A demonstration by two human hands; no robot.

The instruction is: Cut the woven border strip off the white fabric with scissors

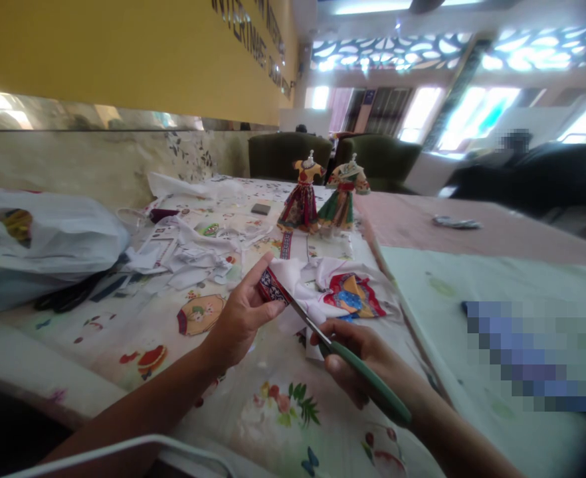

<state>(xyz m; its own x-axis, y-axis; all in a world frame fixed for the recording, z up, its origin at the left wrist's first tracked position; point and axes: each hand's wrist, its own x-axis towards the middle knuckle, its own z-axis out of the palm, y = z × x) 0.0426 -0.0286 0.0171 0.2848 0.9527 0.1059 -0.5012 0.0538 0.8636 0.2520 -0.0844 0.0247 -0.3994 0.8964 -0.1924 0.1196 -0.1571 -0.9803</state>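
Note:
Between thumb and fingers, my left hand [246, 315] pinches a piece of white cloth [289, 271] with a dark blue and red patterned border [273, 287]. My right hand [355, 355] grips green-handled scissors [367, 380], whose blades reach up to the left and meet the border's edge. To the right of the blades, white fabric with a red, yellow and blue printed piece [355, 297] lies on the table. A cut-out printed shape [200, 313] rests left of my left hand. Behind the cloth stand two small dress forms in a maroon-skirted dress [300, 196] and a green-skirted dress [344, 197].
White fabric scraps [193, 249] are heaped at the left, beside a white plastic bag [48, 239] and black-handled scissors [68, 295]. A small grey block [260, 209] lies farther back. Dark green chairs [288, 156] stand beyond the flower-printed tablecloth [243, 405].

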